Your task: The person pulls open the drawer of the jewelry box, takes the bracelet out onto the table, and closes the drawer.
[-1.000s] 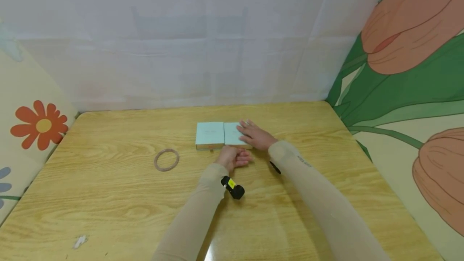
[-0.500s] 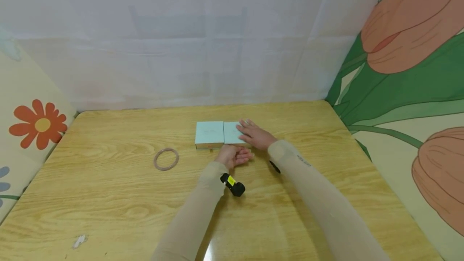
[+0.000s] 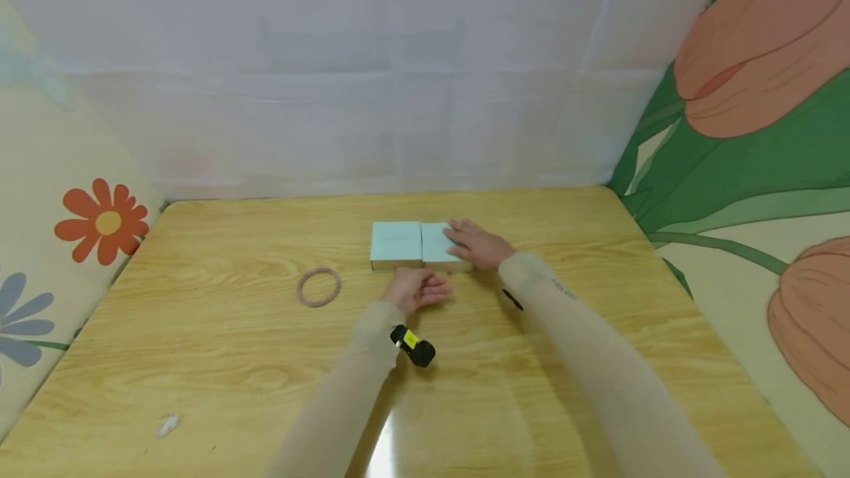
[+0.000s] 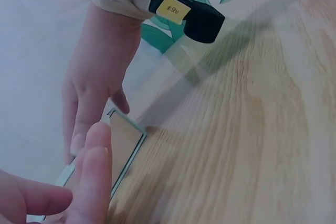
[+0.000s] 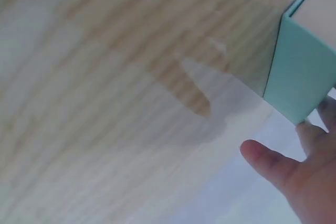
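Two pale blue boxes with beige front sides lie side by side on the table: the left box [image 3: 396, 242] and the right box [image 3: 434, 240]. My right hand [image 3: 483, 246] rests its spread fingers on top of the right box; in the right wrist view its thumb [image 5: 268, 163] stands apart from the box's blue side [image 5: 302, 66]. In front of the boxes is my left hand [image 3: 415, 291], its loosely bent fingers pointing right and holding nothing. The left wrist view has the left fingers [image 4: 94, 177] near a box's beige side [image 4: 123, 137]; whether they touch it, I cannot tell.
A thin pinkish-brown ring [image 3: 319, 287] lies flat to the left of the boxes. The wooden table [image 3: 252, 375] has a white worn patch [image 3: 169, 425] at the front left. A white cloth [image 3: 398, 94] hangs behind it, and flower-patterned panels stand at both sides.
My left hand has shifted a little left along the front of the boxes. The right hand stays on the right box. The head view has turned slightly left.
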`<control>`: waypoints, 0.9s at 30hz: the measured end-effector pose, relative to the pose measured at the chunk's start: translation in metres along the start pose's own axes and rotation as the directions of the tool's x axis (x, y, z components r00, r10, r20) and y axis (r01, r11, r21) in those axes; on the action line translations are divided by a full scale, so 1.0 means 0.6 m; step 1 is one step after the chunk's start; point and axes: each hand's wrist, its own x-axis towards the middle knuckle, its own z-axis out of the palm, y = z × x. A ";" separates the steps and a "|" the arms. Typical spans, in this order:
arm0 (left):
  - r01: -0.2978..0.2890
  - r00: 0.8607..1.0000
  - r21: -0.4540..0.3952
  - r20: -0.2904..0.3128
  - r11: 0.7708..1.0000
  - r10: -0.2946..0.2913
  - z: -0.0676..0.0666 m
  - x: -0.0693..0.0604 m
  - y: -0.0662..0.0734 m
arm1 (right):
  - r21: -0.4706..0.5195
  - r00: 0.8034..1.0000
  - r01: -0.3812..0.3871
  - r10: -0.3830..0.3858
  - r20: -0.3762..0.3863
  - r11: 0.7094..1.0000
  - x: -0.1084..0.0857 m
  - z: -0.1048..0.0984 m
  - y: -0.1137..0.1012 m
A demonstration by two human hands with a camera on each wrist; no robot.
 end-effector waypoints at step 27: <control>-0.183 0.973 0.147 -0.117 0.972 0.201 -0.071 -0.057 0.043 | -0.009 1.000 0.025 -0.025 -0.009 1.000 0.015 -0.023 -0.039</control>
